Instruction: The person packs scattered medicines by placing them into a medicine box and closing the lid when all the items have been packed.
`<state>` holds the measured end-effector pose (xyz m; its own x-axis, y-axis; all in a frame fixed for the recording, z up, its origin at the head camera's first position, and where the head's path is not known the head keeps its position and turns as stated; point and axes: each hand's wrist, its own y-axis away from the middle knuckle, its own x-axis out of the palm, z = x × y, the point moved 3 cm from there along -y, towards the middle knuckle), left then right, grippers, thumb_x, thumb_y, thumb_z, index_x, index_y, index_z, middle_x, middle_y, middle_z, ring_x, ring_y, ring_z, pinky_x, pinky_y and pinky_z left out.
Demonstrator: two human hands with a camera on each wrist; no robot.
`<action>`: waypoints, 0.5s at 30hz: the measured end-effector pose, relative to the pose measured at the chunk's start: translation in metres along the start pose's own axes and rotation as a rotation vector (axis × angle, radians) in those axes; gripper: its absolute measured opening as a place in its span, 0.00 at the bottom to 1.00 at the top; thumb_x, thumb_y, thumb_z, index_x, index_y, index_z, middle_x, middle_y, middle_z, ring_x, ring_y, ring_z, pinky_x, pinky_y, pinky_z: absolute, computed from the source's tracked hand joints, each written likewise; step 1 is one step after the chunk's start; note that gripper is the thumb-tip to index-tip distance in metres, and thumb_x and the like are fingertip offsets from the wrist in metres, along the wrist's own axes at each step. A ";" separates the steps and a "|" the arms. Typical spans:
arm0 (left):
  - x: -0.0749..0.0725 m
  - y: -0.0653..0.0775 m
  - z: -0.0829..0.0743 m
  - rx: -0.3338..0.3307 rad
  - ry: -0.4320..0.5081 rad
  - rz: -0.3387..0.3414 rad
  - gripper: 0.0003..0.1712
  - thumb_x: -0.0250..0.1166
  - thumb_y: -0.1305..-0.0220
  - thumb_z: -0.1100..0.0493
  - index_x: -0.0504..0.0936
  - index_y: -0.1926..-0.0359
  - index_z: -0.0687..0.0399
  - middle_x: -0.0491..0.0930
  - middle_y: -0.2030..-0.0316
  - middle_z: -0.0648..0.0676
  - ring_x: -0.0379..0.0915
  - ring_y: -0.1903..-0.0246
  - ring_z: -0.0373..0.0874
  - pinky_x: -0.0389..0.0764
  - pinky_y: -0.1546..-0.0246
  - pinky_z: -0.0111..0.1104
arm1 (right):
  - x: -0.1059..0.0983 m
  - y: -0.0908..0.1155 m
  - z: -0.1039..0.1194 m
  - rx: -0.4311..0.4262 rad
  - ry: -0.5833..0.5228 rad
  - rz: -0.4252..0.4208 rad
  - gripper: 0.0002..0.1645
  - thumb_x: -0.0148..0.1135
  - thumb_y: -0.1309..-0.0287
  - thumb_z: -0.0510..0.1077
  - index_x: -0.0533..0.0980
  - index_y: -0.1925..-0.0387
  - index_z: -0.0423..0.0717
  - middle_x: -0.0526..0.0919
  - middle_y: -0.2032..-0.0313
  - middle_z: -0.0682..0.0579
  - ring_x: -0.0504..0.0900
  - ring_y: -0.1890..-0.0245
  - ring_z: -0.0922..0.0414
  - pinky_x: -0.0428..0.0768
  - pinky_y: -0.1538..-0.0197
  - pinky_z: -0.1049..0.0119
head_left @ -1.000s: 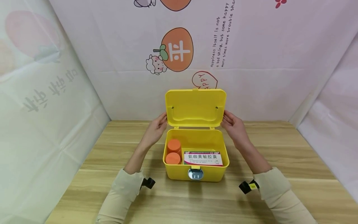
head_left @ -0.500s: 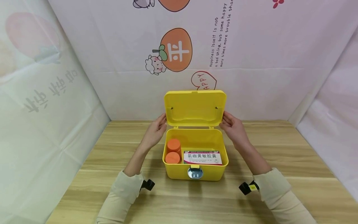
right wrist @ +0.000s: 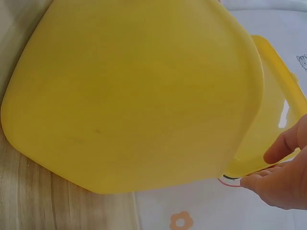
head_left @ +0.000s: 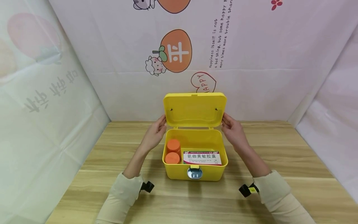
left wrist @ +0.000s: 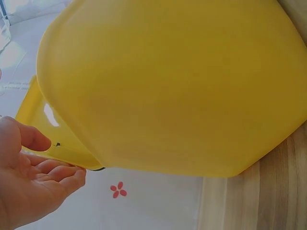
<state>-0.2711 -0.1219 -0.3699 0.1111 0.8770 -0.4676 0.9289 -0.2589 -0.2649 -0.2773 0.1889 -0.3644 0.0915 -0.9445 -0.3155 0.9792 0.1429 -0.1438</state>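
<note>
A yellow storage box (head_left: 179, 173) stands with its lid (head_left: 195, 110) raised at the back. My left hand (head_left: 154, 132) holds the lid's left edge, fingers behind it and thumb at the inner side. On the opposite edge my right hand (head_left: 235, 132) grips the lid in the same manner. Both wrist views show the fingers under the lid's rim, though thumb contact is hard to tell. Inside the box are two orange bottles (head_left: 172, 158) at the left and a white and pink medicine box (head_left: 202, 158) with Chinese print. A metal latch (head_left: 194, 173) hangs at the front.
The box sits on a wood-grain table (head_left: 193, 205). Behind it rises a printed white cloth backdrop (head_left: 251, 93), close to the table's back edge. Further white cloth (head_left: 75, 109) hangs at the left side.
The lid's top edge has come down slightly and its inside looks darker, as if tilted a little forward. Both hands keep to its sides. The head view has shifted slightly.
</note>
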 end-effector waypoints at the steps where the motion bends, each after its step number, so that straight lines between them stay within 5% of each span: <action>1: 0.000 0.001 0.000 0.004 -0.002 0.001 0.33 0.46 0.22 0.61 0.48 0.23 0.64 0.55 0.24 0.62 0.55 0.25 0.52 0.65 0.28 0.46 | 0.000 0.000 0.000 -0.006 0.006 -0.002 0.38 0.44 0.30 0.31 0.47 0.22 0.42 0.53 0.23 0.43 0.56 0.23 0.46 0.61 0.26 0.49; 10: 0.002 0.005 0.000 0.060 -0.032 -0.007 0.32 0.46 0.23 0.63 0.50 0.23 0.65 0.57 0.25 0.64 0.57 0.26 0.55 0.67 0.30 0.49 | 0.002 0.005 0.000 -0.049 0.056 -0.018 0.37 0.42 0.31 0.31 0.49 0.22 0.41 0.55 0.23 0.43 0.57 0.23 0.47 0.60 0.25 0.48; 15: 0.000 0.017 -0.025 0.081 -0.044 -0.006 0.32 0.46 0.24 0.67 0.50 0.25 0.71 0.57 0.26 0.69 0.56 0.26 0.59 0.66 0.30 0.51 | 0.004 0.007 0.002 -0.056 0.066 -0.016 0.37 0.41 0.31 0.31 0.49 0.23 0.40 0.54 0.23 0.43 0.56 0.23 0.46 0.59 0.24 0.48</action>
<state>-0.2468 -0.1161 -0.3537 0.0885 0.8605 -0.5017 0.8977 -0.2871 -0.3342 -0.2694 0.1857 -0.3653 0.0620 -0.9256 -0.3733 0.9686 0.1461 -0.2012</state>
